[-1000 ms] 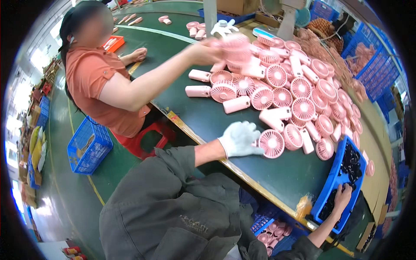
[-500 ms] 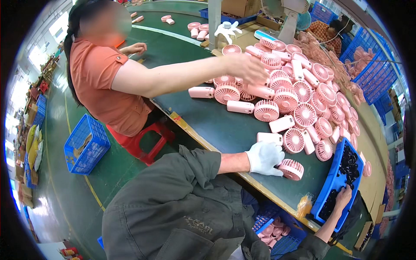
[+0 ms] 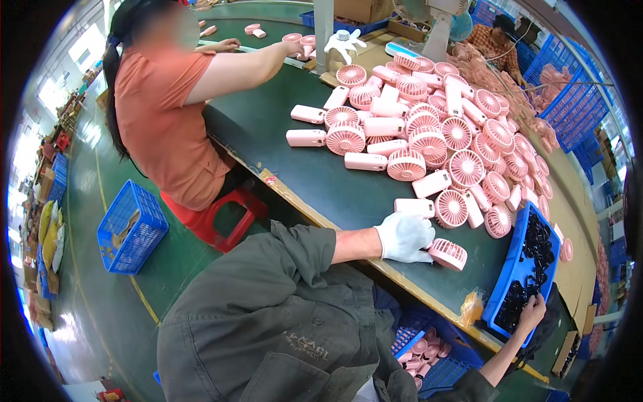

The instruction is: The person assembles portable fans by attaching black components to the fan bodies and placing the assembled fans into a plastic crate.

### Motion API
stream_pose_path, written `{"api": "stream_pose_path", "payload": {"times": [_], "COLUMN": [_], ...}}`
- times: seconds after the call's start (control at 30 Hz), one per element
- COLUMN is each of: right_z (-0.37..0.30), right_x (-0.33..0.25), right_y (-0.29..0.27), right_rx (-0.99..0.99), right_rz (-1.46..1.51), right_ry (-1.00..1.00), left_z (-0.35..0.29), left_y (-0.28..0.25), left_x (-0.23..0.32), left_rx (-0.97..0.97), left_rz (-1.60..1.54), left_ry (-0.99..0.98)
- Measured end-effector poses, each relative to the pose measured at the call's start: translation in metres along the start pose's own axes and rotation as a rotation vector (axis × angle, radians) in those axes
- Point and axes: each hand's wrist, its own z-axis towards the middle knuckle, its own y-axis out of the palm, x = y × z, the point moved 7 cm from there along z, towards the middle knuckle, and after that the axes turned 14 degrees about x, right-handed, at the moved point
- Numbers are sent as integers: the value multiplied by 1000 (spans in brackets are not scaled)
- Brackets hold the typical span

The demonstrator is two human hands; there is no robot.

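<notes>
My left hand (image 3: 405, 238), in a white glove, is closed around the handle of a pink handheld fan (image 3: 447, 254). The round, slatted fan head sticks out to the right, low over the table; most of its handle is hidden by the glove. My bare right hand (image 3: 531, 312) reaches into a blue tray (image 3: 517, 273) at the table's right edge. Its fingers are bent among small black parts (image 3: 538, 241); whatever they grip is too small to make out. Just beyond my left hand, another fan's handle (image 3: 414, 208) lies on the table.
A large heap of pink fans (image 3: 429, 141) covers the table's far side. At the left, a co-worker in an orange shirt (image 3: 161, 100) sits on a red stool (image 3: 231, 218). Below the table edge, a blue crate (image 3: 452, 370) holds more fans. Another blue crate (image 3: 134, 231) stands on the floor.
The co-worker's arm has drawn back from the heap toward fans farther up the table, and more fans now lie at its left side. My right hand has shifted slightly down within the tray.
</notes>
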Motion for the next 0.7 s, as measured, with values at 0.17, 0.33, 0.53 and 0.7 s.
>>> {"api": "stream_pose_path", "payload": {"times": [0.17,0.33,0.53,0.7], "right_z": [-35,-88,-124,-139], "right_x": [-21,-87,-212,-266], "right_y": [-17,-47,-91,-103], "right_rx": [116,77,-236,-99], "right_rz": [750,1001,1290,1073], "right_ry": [369,387,138,-111], "left_z": [-2,-5,-33,-54], "left_y": [3,-7,4,17], "left_x": [-2,1,-25,15], "left_rx": [-24,-98,57,-65], "left_rz": [7,-80,-999,-1539], "left_ry": [-53,-128,-974,-1185]}}
